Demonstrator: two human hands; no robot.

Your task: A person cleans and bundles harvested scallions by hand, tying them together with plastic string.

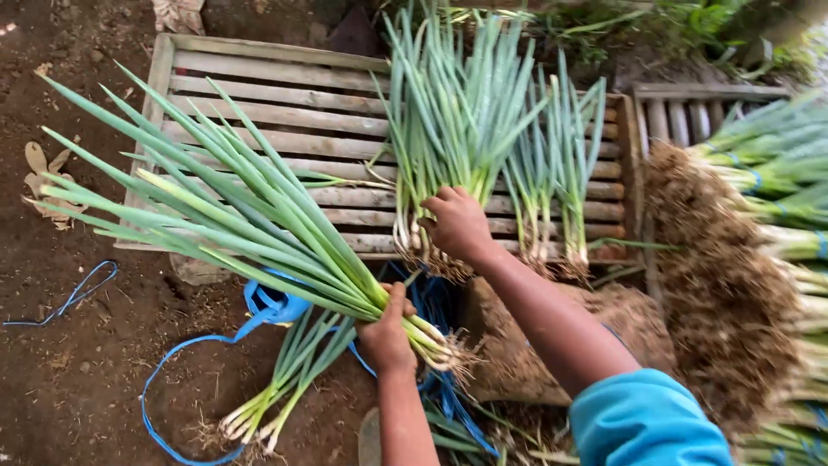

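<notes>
Our left hand (385, 332) is clenched round a bunch of green onions (259, 233) above the blue strap (185, 380); our right hand (457, 224) grips another bunch (457, 129) on the wooden pallet (276, 95). We're gathering; next calls for merging both bunches, roots aligned.

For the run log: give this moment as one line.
left hand: grips scallion bunch | right hand: on scallions on wooden pallet

Bare dirt floor (78, 371) w/ wooden slat pallet (285, 95), daylight.
</notes>
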